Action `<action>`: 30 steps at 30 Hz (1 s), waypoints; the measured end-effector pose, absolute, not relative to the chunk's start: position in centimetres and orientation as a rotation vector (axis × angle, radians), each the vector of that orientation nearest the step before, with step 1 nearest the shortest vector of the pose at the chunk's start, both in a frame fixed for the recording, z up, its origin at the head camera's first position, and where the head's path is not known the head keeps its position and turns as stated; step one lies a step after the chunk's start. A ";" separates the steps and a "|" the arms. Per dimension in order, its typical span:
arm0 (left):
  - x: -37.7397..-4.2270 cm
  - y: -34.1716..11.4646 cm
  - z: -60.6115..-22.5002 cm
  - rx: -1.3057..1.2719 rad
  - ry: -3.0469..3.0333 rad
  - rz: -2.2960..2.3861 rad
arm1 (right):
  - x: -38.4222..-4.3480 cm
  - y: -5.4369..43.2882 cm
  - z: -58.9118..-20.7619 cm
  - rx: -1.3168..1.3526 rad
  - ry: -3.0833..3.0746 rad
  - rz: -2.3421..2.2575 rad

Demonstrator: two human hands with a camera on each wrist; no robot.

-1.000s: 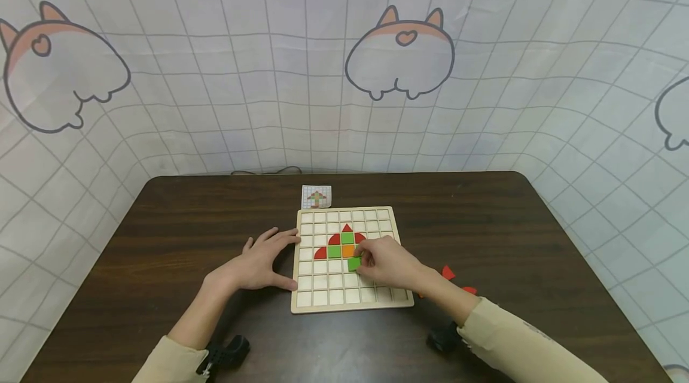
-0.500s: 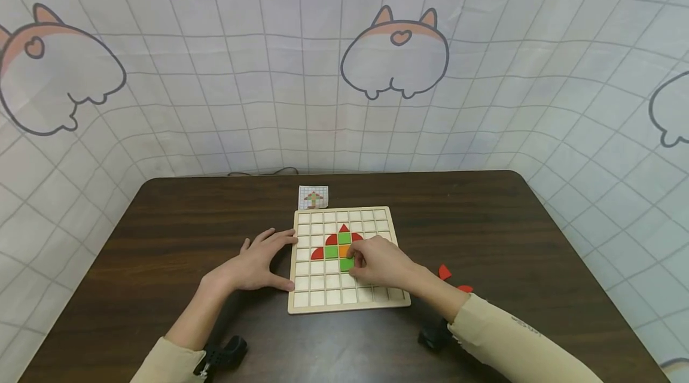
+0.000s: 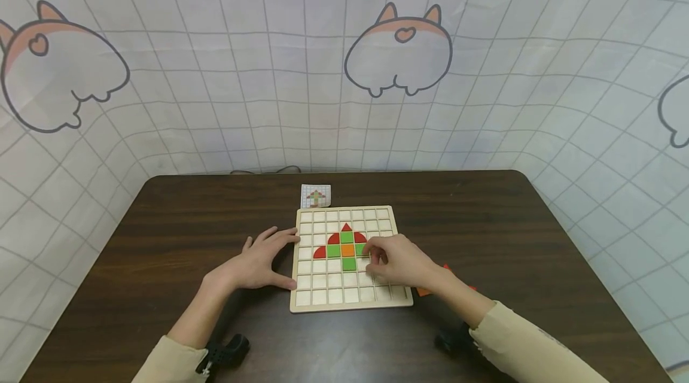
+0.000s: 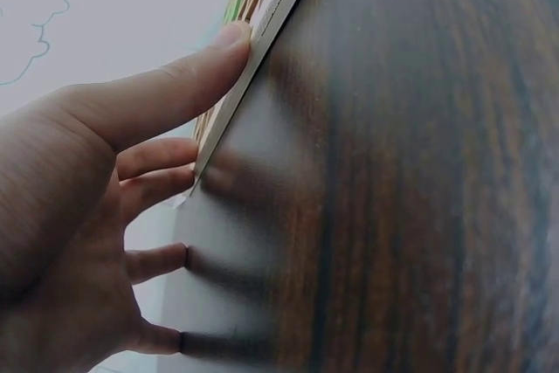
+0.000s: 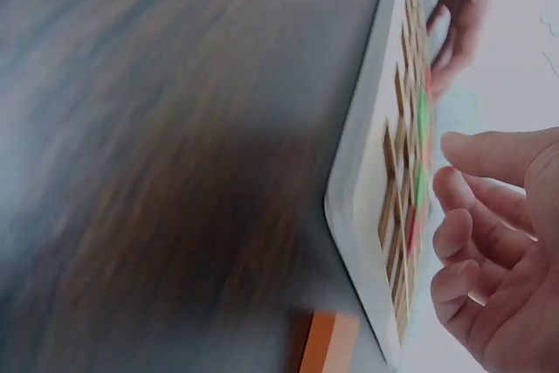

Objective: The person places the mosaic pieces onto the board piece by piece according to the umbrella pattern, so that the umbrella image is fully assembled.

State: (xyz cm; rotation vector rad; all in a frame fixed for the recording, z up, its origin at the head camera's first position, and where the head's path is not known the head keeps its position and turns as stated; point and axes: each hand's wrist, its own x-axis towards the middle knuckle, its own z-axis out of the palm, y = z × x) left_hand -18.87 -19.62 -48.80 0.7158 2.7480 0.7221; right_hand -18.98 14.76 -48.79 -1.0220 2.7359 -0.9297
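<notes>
A wooden grid board [image 3: 320,299] lies on the table, bearing several coloured pieces in its cells. Around an orange square [image 3: 348,250] sit green squares, and one green tile [image 3: 349,264] lies in the cell just below it. Red pieces, among them a red triangle [image 3: 347,227], border the green ones. My left hand [image 3: 257,262] is spread at the board's left side, thumb and fingertips against its edge. Over the right half hovers my right hand [image 3: 397,260], thumb and forefinger parted beside the rightmost green square. In the right wrist view nothing shows between its fingers.
A small printed card [image 3: 316,196] with a similar coloured figure lies behind the board's far left corner. At the near right corner is an orange piece [image 5: 330,342]. Red pieces [image 3: 447,267] are mostly hidden behind the right forearm. A patterned cloth wall stands behind the table.
My right hand let go of the green tile, which now lies in the cell below the orange square, and moved right, uncovering the rightmost green square. My left hand stayed at the board's edge.
</notes>
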 end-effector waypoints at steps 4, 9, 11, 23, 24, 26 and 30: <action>-18.9 -19.5 -49.0 0.719 2.735 0.729 | -18.6 16.4 -48.8 -1.005 2.718 -0.973; -18.9 -19.4 -48.9 0.706 2.727 0.726 | -18.2 18.2 -48.8 -0.959 2.710 -0.975; -18.9 -19.4 -48.9 0.712 2.734 0.722 | -18.1 18.8 -48.8 -0.951 2.700 -0.978; -18.8 -19.6 -48.6 0.692 2.733 0.714 | -17.1 22.3 -48.3 -0.884 2.620 -0.925; -18.8 -19.6 -48.6 0.691 2.733 0.713 | -17.0 22.5 -48.2 -0.882 2.618 -0.919; -18.9 -19.6 -48.6 0.692 2.734 0.712 | -16.9 22.9 -48.0 -0.880 2.607 -0.917; -19.0 -19.5 -48.7 0.696 2.731 0.716 | -16.8 23.5 -47.8 -0.896 2.598 -0.909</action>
